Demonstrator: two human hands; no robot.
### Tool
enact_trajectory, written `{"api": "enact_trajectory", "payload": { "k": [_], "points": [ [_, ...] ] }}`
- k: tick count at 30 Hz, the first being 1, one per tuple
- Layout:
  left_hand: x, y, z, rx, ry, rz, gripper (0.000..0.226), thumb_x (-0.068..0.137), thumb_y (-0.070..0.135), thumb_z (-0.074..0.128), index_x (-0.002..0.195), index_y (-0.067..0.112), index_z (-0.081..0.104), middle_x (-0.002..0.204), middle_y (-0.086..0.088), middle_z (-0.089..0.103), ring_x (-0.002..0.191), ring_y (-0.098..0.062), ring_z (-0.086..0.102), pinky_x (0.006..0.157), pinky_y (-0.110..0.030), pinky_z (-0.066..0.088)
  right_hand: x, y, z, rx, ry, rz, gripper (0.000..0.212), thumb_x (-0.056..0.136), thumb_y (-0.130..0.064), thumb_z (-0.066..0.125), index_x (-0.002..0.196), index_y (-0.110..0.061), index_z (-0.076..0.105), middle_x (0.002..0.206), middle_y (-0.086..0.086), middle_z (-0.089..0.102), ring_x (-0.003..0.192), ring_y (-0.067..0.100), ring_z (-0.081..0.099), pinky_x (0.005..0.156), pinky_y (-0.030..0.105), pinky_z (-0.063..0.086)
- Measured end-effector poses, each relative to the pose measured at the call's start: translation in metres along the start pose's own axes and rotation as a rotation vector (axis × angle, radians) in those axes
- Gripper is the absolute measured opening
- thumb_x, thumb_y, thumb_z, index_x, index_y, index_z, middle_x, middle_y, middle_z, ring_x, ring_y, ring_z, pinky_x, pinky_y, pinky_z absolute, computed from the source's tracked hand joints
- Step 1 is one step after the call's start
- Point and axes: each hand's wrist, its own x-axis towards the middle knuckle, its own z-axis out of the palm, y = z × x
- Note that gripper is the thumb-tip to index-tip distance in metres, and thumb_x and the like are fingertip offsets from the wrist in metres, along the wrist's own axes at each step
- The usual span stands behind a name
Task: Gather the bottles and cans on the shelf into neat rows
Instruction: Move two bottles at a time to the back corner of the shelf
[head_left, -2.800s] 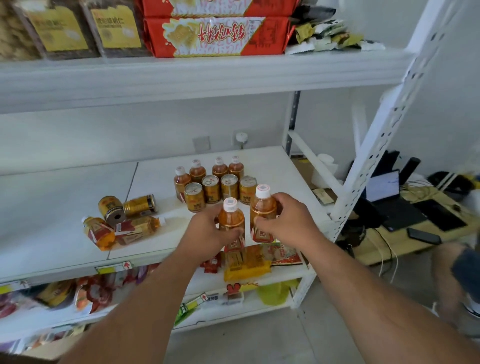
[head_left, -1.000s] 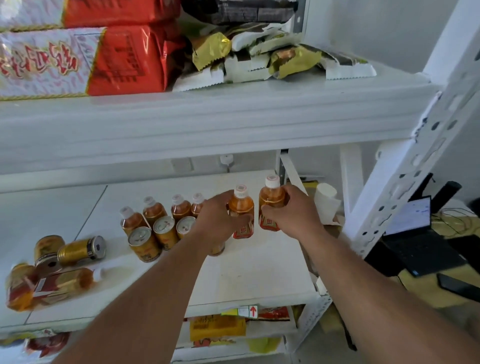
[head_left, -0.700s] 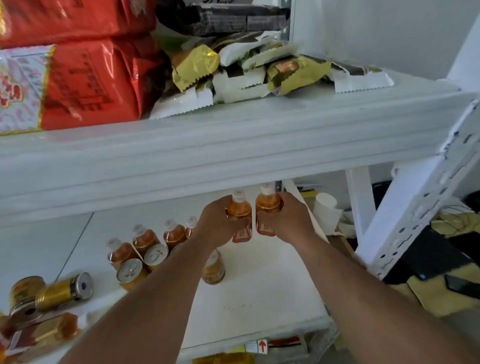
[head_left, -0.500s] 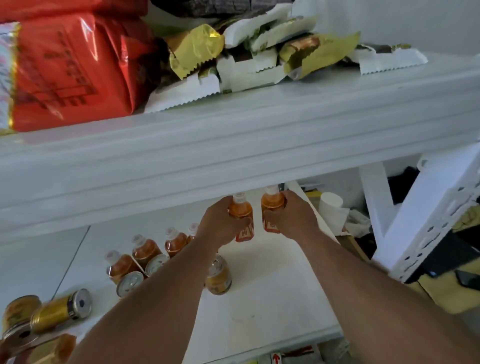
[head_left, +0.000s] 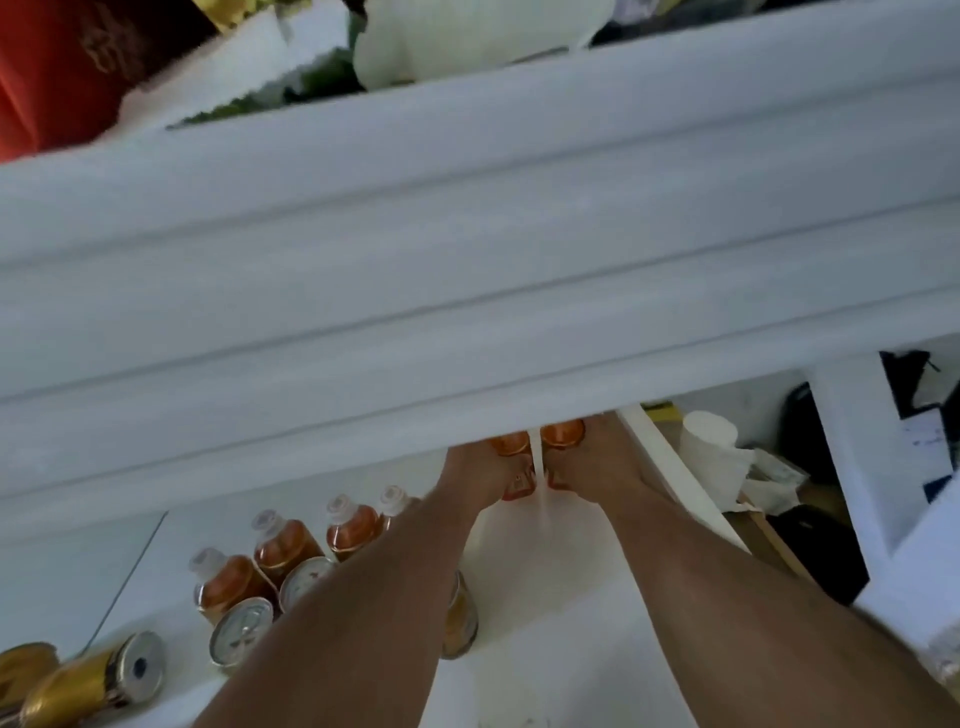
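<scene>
Head view: at 12 o'clock on the shelf (head_left: 545, 639), left hand (head_left: 480, 475) and right hand (head_left: 597, 467) each grip a bottle (head_left: 511, 446), tops hidden by the upper shelf (head_left: 467, 234); blind placement could topple the standing bottles (head_left: 291, 545) at 9 o'clock.

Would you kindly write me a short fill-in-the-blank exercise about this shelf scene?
1. Each hand holds one ____ at the back of the shelf.
2. The gold can at the lower left lies on its ____.
3. The left hand and right hand are partly hidden by the ____ shelf.

Missing words: bottle; side; upper
</scene>
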Motion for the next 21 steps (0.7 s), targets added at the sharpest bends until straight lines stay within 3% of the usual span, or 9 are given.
{"api": "enact_trajectory", "payload": {
  "k": [4, 7, 9, 12, 15, 17, 19, 21],
  "points": [
    [0.008, 0.001, 0.005, -0.01, -0.032, -0.017, 0.039, 0.084, -0.001, 0.069, 0.071, 0.029, 0.049, 0.074, 0.014, 0.054, 0.054, 0.01, 0.054, 0.046, -0.003, 0.039, -0.026, -0.037, -0.023, -0.038, 0.008, -0.021, 0.027, 0.072, -0.028, 0.072, 0.094, -0.02, 0.058, 0.085, 0.001, 0.069, 0.081, 0.024, 0.069, 0.076, 0.043, 0.06],
    [0.012, -0.001, 0.01, 0.023, -0.013, -0.007, 0.025, 0.08, 0.014, 0.075, 0.092, 0.027, 0.057, 0.088, 0.012, 0.06, 0.074, 0.002, 0.057, 0.056, -0.007, 0.038, -0.035, -0.049, -0.029, -0.045, 0.016, -0.047, 0.014, 0.085, -0.022, 0.069, 0.095, -0.019, 0.059, 0.088, 0.003, 0.07, 0.082, 0.024, 0.071, 0.078, 0.043, 0.061],
    [0.014, -0.002, 0.013, 0.04, -0.017, 0.011, 0.033, 0.081, 0.019, 0.074, 0.107, 0.027, 0.055, 0.098, 0.012, 0.06, 0.087, -0.009, 0.057, 0.063, -0.013, 0.037, -0.038, -0.053, -0.03, -0.1, 0.002, -0.079, 0.012, 0.092, -0.019, 0.065, 0.103, -0.017, 0.061, 0.093, 0.005, 0.071, 0.085, 0.023, 0.071, 0.078, 0.04, 0.061],
    [0.011, 0.001, 0.012, 0.095, -0.041, 0.004, 0.033, 0.081, 0.024, 0.072, 0.108, 0.027, 0.053, 0.1, 0.013, 0.06, 0.093, -0.012, 0.057, 0.072, -0.02, 0.039, -0.043, -0.053, -0.034, -0.118, 0.036, -0.079, 0.01, 0.097, -0.022, 0.06, 0.106, -0.021, 0.055, 0.085, -0.002, 0.064, 0.075, 0.012, 0.063, 0.066, 0.029, 0.054],
    [0.007, 0.002, 0.008, 0.187, -0.029, 0.029, 0.078, 0.071, 0.052, 0.07, 0.137, 0.021, 0.045, 0.129, 0.007, 0.059, 0.113, -0.017, 0.059, 0.08, -0.023, 0.042, -0.047, -0.049, -0.035, -0.177, 0.048, -0.066, 0.023, 0.095, -0.036, 0.06, 0.107, -0.016, 0.058, 0.084, -0.001, 0.065, 0.075, 0.016, 0.066, 0.068, 0.035, 0.058],
    [-0.006, 0.01, -0.001, 0.21, -0.045, 0.018, 0.081, 0.079, 0.045, 0.072, 0.146, 0.018, 0.036, 0.138, 0.008, 0.05, 0.122, -0.014, 0.051, 0.084, -0.022, 0.038, -0.054, -0.048, -0.037, -0.263, 0.003, -0.056, 0.023, 0.098, -0.034, 0.055, 0.105, -0.014, 0.064, 0.09, 0.003, 0.069, 0.081, 0.021, 0.07, 0.077, 0.041, 0.061],
    [-0.015, 0.015, -0.01, 0.277, -0.052, -0.004, 0.068, 0.089, 0.028, 0.069, 0.147, 0.016, 0.036, 0.139, 0.003, 0.05, 0.126, -0.017, 0.048, 0.086, -0.023, 0.034, -0.069, -0.056, -0.044, -0.325, -0.019, -0.077, 0.021, 0.099, -0.027, 0.055, 0.108, -0.012, 0.065, 0.1, 0.007, 0.068, 0.094, 0.026, 0.069, 0.086, 0.043, 0.058],
    [-0.029, 0.025, -0.018, 0.417, -0.053, 0.046, 0.058, 0.091, 0.027, 0.065, 0.143, 0.017, 0.041, 0.141, -0.005, 0.051, 0.128, -0.025, 0.05, 0.092, -0.029, 0.04, -0.085, -0.061, -0.052, -0.325, -0.037, -0.08, 0.019, 0.099, -0.023, 0.056, 0.112, -0.011, 0.064, 0.105, 0.008, 0.065, 0.102, 0.03, 0.063, 0.093, 0.045, 0.053]
  ]
}}
